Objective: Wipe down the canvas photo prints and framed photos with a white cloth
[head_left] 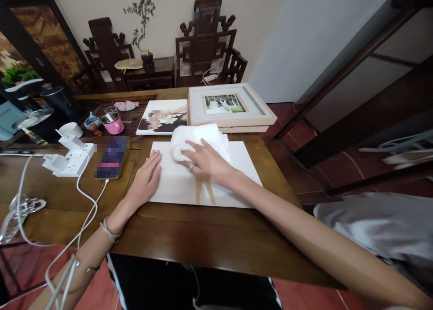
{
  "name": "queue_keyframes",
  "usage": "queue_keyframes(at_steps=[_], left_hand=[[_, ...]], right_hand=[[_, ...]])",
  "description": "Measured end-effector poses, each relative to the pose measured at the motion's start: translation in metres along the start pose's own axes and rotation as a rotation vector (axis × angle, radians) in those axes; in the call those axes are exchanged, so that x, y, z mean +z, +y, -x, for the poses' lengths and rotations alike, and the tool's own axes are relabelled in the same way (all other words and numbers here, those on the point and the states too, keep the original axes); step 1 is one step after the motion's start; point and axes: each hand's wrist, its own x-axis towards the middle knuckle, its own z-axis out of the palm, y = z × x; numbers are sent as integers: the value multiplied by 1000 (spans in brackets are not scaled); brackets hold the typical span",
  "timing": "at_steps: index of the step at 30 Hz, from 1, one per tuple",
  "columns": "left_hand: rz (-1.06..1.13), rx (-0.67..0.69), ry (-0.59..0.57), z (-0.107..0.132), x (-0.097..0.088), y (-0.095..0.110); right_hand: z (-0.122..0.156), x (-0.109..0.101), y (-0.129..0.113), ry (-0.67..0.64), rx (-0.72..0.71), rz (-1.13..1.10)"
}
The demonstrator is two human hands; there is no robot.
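Note:
A white board (172, 184), like a photo panel lying flat, sits on the wooden table before me; two tan strips show on it near its front edge. My right hand (209, 163), with a ring on one finger, grips a bunched white towel (199, 136) and presses it on the board's upper part. The hand and towel hide much of the surface there. At the board's left edge, my left hand (147, 177) lies with fingers stretched out, touching the edge and holding nothing.
Behind the board are a photo panel (165, 116) and stacked framed pictures (233, 120). To the left lie a phone (112, 157) on its cable, a white power strip (72, 161), a pink cup (112, 123) and a clear hair clip (22, 213). Loose cables cross my left forearm.

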Motion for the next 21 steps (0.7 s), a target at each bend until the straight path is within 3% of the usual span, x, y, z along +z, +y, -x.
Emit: queue_keyframes(at_steps=[4,7,12,16,21], left_hand=[[29,0,-23,-1,0,-1],[44,-3,-28,-1,0,0],[9,1,-51,-1,-1,0],[-28,27,-71,0,0,-2],[9,17,-49,1,0,-2]], right_hand=[[-7,7,-25,-54,-31,51],[17,5,-50,-102,-134,8],[63,-10,-78,-182,-191,-159],[67,-13,-64,-190,-174,-172],[35,-5,-12,7,-50,-47]])
